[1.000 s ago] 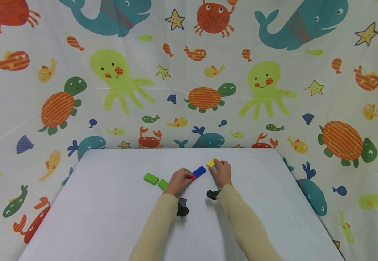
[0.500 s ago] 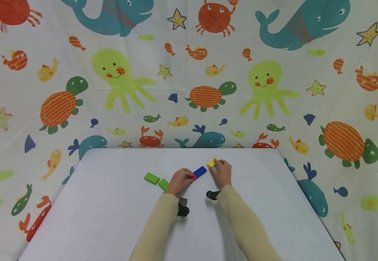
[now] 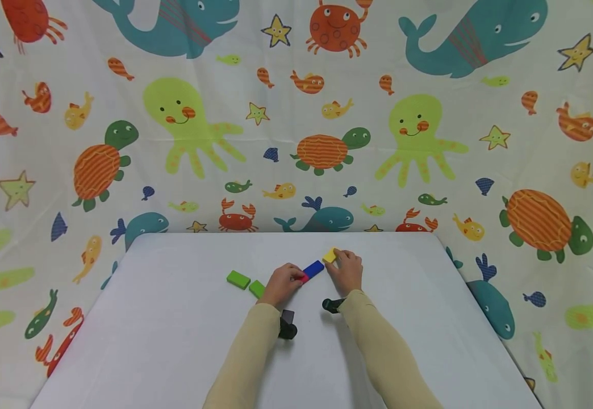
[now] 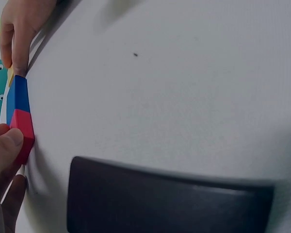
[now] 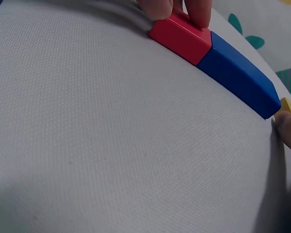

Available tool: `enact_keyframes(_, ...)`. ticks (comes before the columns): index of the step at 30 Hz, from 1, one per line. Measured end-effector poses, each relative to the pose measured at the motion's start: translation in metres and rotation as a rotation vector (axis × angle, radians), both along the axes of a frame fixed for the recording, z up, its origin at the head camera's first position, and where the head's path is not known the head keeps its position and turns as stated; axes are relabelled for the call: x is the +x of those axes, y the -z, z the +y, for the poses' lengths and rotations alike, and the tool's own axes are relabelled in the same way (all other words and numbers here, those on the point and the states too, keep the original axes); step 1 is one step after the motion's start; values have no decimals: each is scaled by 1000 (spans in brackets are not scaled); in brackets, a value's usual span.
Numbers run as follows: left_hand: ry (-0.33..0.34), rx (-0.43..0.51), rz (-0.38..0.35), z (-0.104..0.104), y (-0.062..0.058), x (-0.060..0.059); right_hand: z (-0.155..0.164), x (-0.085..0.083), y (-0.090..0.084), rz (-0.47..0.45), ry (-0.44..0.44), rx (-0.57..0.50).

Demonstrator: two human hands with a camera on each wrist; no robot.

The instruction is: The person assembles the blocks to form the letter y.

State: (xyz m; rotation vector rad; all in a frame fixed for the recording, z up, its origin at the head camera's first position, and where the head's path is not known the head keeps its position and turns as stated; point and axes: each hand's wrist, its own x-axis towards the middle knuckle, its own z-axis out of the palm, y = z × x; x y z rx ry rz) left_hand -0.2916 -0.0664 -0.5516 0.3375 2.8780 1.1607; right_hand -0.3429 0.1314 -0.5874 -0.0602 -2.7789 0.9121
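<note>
Backdrop (image 3: pixel 322 182) with printed sea animals runs left to right behind the far edge of your white table (image 3: pixel 148 318). Leftmost on the table: first green block (image 3: pixel 238 279), lying flat, its length sloping from far left to near right. Just right of it and a bit nearer, second green block (image 3: pixel 256 288), same slope, small gap between the two; its right end is hidden behind your left hand (image 3: pixel 283 284). Black unit (image 3: pixel 287 328) on that wrist, sleeve (image 3: pixel 247 349) running back to the near edge.

Your left fingers are pinching red block (image 4: pixel 23 128), thumb on it, fingertips around it. Blue block (image 3: pixel 313 269) sits right and far of red, end to end, touching; together they make a straight bar, near left to far right. Next along that line, yellow block (image 3: pixel 330 255), at blue's far right end. Can't tell whether those two touch.

Your right hand (image 3: pixel 346 270) has yellow between thumb and fingers, coming in from the right and near side. Second black unit (image 3: pixel 333 305) sticks out left from that wrist, over the table.
</note>
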Motion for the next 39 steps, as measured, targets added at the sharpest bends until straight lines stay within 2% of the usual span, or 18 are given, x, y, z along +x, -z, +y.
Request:
enact_keyframes(8,-5,-4,-4,-1,1,-1,-2,1,-5,-23,-11,-33)
enact_keyframes(17,-10,20,-26,-1,0,-2,5,-2,-2,-15,-57,1)
enact_keyframes(39,3,7,-23,-3,4,-4,7,-1,1,-13,-91,-32)
